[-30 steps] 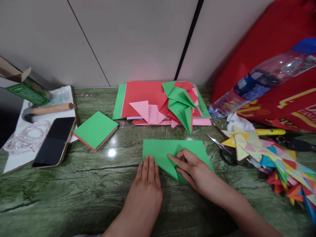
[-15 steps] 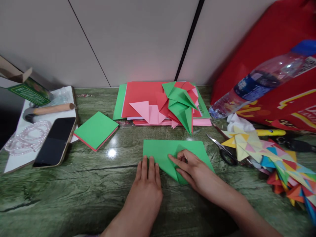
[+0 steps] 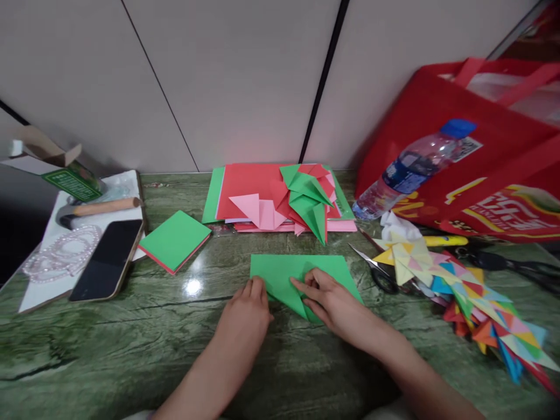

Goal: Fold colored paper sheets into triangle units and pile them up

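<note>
A green paper sheet [image 3: 280,269], partly folded, lies on the green marbled table [image 3: 131,344] in front of me. My left hand [image 3: 245,312] rests at the sheet's lower left corner with its fingers curled against the edge. Over the folded lower part sits my right hand [image 3: 332,303], forefinger stretched along a crease and the other fingers bent on the paper.
Behind the sheet is a stack of red, pink and green papers with folded pieces [image 3: 284,195]. A small green pad [image 3: 175,240], phone [image 3: 107,259], beads [image 3: 59,256] and hammer [image 3: 98,207] lie left. Scissors [image 3: 378,274], colourful origami [image 3: 464,286], a bottle [image 3: 411,166] and a red bag [image 3: 481,146] are right.
My left hand's fingers went from flat to curled at the sheet's corner. The head camera tilted up and back, showing more of the red bag. My right hand stayed on the fold.
</note>
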A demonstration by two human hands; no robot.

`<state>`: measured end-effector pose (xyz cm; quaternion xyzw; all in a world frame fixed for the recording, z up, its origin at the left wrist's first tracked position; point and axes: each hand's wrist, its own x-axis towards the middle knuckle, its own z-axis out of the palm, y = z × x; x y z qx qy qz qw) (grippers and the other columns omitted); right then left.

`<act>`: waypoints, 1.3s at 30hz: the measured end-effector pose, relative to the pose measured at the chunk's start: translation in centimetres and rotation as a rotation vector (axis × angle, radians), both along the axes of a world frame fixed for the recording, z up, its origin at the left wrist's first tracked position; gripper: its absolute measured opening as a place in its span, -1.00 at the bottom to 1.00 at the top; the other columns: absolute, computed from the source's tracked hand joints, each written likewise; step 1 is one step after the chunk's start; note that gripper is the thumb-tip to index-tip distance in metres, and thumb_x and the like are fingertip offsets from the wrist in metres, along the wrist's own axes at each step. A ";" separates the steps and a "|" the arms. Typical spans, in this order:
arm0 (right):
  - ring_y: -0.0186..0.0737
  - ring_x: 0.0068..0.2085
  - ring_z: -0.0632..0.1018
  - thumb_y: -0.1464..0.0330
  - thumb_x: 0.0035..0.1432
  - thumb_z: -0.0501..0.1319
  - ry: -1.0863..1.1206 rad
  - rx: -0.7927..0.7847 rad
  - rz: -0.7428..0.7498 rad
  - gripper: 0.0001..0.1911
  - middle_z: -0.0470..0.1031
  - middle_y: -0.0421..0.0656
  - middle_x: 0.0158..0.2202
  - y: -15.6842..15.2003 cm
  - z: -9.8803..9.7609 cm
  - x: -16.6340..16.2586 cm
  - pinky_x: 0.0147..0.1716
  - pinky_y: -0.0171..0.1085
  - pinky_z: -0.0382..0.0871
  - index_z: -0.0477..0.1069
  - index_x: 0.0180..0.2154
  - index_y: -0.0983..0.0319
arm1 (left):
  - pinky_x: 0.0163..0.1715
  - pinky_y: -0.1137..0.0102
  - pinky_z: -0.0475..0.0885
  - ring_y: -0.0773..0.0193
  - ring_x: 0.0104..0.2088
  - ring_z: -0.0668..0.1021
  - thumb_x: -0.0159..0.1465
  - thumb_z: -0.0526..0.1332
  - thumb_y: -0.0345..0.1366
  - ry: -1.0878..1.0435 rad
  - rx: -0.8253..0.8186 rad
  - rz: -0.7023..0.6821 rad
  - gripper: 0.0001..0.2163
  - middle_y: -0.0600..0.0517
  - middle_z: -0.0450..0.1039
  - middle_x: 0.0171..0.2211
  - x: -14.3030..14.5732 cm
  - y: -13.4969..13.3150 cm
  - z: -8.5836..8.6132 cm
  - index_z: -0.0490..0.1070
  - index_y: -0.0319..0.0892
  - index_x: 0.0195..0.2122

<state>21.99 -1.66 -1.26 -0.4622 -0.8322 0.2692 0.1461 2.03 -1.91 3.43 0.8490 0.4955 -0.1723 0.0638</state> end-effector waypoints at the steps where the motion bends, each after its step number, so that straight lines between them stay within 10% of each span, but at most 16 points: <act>1: -0.23 -0.19 0.37 0.47 0.19 0.04 -0.009 -0.008 0.001 -0.56 0.29 -0.09 -0.24 0.0 0.1 0.0 -0.14 -0.25 0.35 0.30 0.10 0.19 | -0.21 0.26 0.48 0.09 -0.16 0.52 0.19 0.20 -0.39 -0.017 -0.005 0.004 -0.72 -0.17 0.43 -0.17 -0.1 0.1 0.0 0.40 -0.36 -0.07; 6: -0.21 -0.19 0.37 0.50 0.16 0.05 -0.075 -0.027 0.019 -0.55 0.30 -0.07 -0.24 0.2 0.8 -0.3 -0.14 -0.25 0.33 0.33 0.09 0.24 | -0.08 0.26 0.40 0.13 -0.14 0.49 0.16 0.25 -0.32 -0.069 0.034 -0.025 -0.83 -0.11 0.42 -0.23 -0.2 0.4 -0.3 0.50 -0.30 -0.26; 15: -0.21 -0.19 0.39 0.54 0.13 0.07 -0.112 -0.016 0.036 -0.55 0.32 -0.07 -0.22 0.4 1.0 -0.4 -0.12 -0.26 0.29 0.37 0.06 0.22 | 0.20 0.07 -0.02 -0.13 0.12 0.31 0.04 0.24 0.11 0.162 0.025 -0.131 -0.37 -0.33 0.38 0.01 1.5 -1.3 0.3 0.46 -0.35 -0.05; 22: -0.22 -0.19 0.39 0.53 0.14 0.06 -0.080 -0.014 0.033 -0.54 0.31 -0.08 -0.22 0.4 1.3 -0.4 -0.11 -0.30 0.28 0.35 0.08 0.22 | 0.15 -0.13 -0.08 -0.42 0.21 0.07 -0.22 0.27 0.28 0.147 -0.078 -0.019 0.16 -0.60 -0.04 0.19 2.0 -2.7 0.2 -0.06 -0.48 0.24; 27: -0.21 -0.21 0.40 0.47 0.20 0.03 -0.086 -0.002 0.039 -0.61 0.32 -0.06 -0.24 0.7 1.0 -0.4 -0.15 -0.28 0.30 0.39 0.04 0.24 | 0.03 -0.34 -0.15 -0.51 0.22 -0.07 -0.31 0.31 0.27 0.063 -0.200 -0.046 0.11 -0.43 -0.15 0.27 1.6 -2.3 -0.6 -0.10 0.02 0.27; 39: -0.16 -0.20 0.47 0.25 0.14 0.19 -0.098 0.006 -0.033 -0.59 0.39 -0.02 -0.20 0.7 0.8 -0.8 -0.14 -0.25 0.32 0.41 0.02 0.24 | -0.06 -0.44 -0.24 -0.43 0.24 -0.13 -0.07 0.32 0.10 0.073 -0.212 -0.025 -0.19 -0.27 -0.18 0.30 1.3 -2.3 -1.5 -0.05 0.32 0.19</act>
